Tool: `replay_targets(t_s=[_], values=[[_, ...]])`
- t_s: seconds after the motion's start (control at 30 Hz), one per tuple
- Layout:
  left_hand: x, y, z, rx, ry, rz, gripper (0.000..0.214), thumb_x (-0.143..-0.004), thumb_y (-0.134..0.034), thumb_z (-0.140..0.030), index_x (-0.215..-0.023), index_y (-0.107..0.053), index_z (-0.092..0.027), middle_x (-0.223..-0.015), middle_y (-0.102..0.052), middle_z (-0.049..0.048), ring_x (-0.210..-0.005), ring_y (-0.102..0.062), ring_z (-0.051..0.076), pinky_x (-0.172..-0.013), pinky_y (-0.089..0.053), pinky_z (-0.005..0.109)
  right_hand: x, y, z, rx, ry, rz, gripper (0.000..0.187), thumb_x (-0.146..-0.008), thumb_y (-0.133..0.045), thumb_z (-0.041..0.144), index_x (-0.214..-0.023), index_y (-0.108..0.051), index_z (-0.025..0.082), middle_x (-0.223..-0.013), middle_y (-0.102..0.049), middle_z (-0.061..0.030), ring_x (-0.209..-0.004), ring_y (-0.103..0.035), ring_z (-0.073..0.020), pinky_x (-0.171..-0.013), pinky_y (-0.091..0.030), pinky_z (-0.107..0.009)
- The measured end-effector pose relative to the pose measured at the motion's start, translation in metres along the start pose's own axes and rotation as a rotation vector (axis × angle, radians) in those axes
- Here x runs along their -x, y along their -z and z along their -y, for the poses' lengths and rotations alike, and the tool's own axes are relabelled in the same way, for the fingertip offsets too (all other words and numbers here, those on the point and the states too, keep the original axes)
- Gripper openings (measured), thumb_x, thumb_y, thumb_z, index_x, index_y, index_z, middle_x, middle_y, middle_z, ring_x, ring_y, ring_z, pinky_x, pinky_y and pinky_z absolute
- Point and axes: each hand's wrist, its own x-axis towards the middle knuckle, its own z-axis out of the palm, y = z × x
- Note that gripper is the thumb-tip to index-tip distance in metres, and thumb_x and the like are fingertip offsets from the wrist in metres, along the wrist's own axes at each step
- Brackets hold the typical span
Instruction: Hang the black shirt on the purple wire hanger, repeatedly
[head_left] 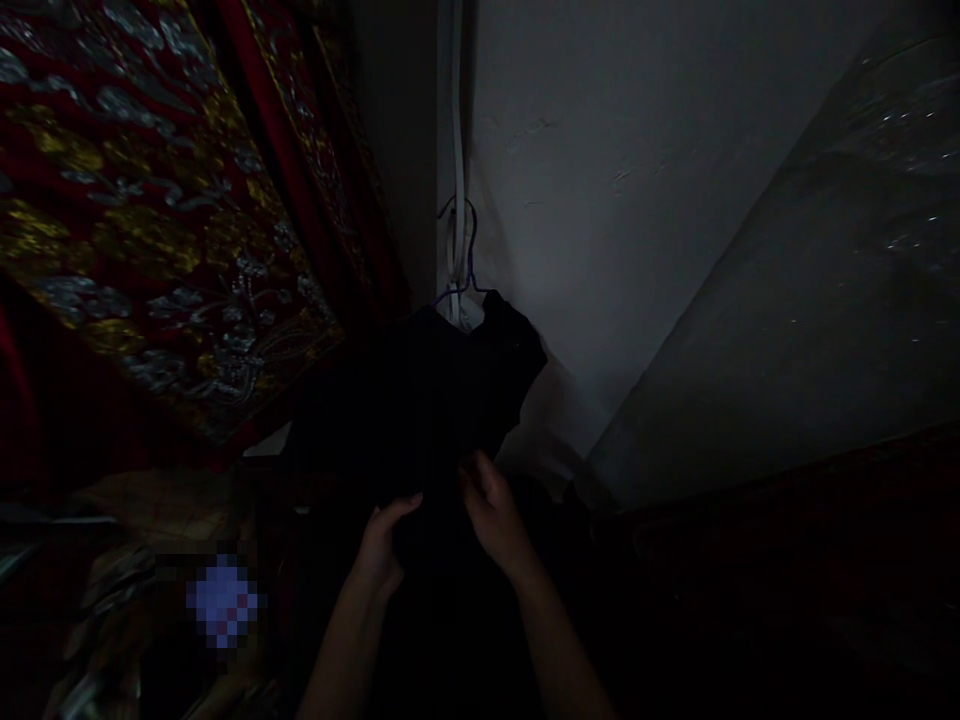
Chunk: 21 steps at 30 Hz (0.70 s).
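The right hand (pixel 487 503) has its grip together, fingers curled on a black cloth garment (pixel 424 400). The left hand (pixel 385 545) meets the same cloth, thumb extended; darkness hides its fingers, so I cannot tell how closed its grip is. The garment hangs from a thin purple hanger (pixel 473 255) before a pale grey wall (pixel 600 190).

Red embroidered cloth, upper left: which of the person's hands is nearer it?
Left. The left hand is below and right of the red embroidered cloth, apart from it; the right hand is farther right, by the dark garment.
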Motion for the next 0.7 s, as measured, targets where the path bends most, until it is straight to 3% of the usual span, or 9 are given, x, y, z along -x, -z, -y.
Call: replay_targets(t_s=[0.1,0.27,0.4,0.47,0.53,0.7], values=[[0.004,-0.001,0.0,0.01,0.017,0.03,0.029,-0.045,-0.089,-0.023,-0.069,-0.074,-0.014,-0.078,-0.079,0.0095,-0.084,-0.077,0.033,-0.08,-0.062,0.042,0.002,-0.006,-0.001,-0.024,0.003,0.016,0.019,-0.095,-0.054,0.041,-0.098,-0.059,0.022,-0.094,-0.067,-0.0031,-0.094,-0.065,-0.0206,-0.086,-0.05,-0.031],[0.01,-0.003,0.001,0.018,0.02,-0.04,0.029,-0.042,-0.088,-0.022,-0.064,-0.073,-0.012,-0.073,-0.077,0.0099,-0.083,-0.076,0.034,-0.08,-0.061,0.041,0.004,-0.017,0.002,0.02,-0.065,0.094,0.018,-0.096,-0.05,0.037,-0.096,-0.059,0.021,-0.094,-0.067,-0.0033,-0.09,-0.064,-0.0194,-0.083,-0.047,-0.031],[0.008,0.0,-0.001,0.019,0.038,-0.062,0.026,-0.044,-0.085,-0.021,-0.064,-0.07,-0.012,-0.075,-0.077,0.0108,-0.086,-0.076,0.035,-0.083,-0.061,0.044,0.005,-0.02,0.0,0.005,-0.055,0.117,0.023,-0.096,-0.047,0.038,-0.086,-0.059,0.021,-0.084,-0.064,-0.0017,-0.08,-0.061,-0.0175,-0.074,-0.046,-0.028],[-0.001,0.006,-0.003,0.004,-0.037,-0.065,0.031,-0.048,-0.086,-0.022,-0.073,-0.07,-0.014,-0.083,-0.077,0.0109,-0.096,-0.074,0.037,-0.088,-0.059,0.047,0.004,-0.015,-0.006,0.005,-0.043,0.065,0.021,-0.091,-0.051,0.038,-0.079,-0.057,0.021,-0.073,-0.059,0.0003,-0.07,-0.056,-0.0153,-0.064,-0.043,-0.026],[-0.015,0.014,-0.004,-0.046,-0.252,-0.112,0.042,-0.055,-0.087,-0.025,-0.092,-0.07,-0.017,-0.102,-0.076,0.0101,-0.11,-0.07,0.035,-0.098,-0.055,0.049,0.001,-0.006,-0.012,-0.02,-0.084,0.013,0.024,-0.088,-0.054,0.04,-0.073,-0.054,0.021,-0.061,-0.051,0.0033,-0.056,-0.048,-0.0124,-0.053,-0.037,-0.024],[-0.044,0.028,0.02,-0.498,-1.151,-0.427,0.083,-0.069,-0.087,-0.034,-0.14,-0.046,-0.021,-0.147,-0.046,0.014,-0.141,-0.042,0.031,-0.122,-0.03,0.05,-0.003,0.011,-0.018,-0.067,-0.199,-0.046,0.038,-0.087,-0.055,0.052,-0.064,-0.05,0.022,-0.046,-0.043,0.0061,-0.04,-0.039,-0.0095,-0.042,-0.027,-0.023]])
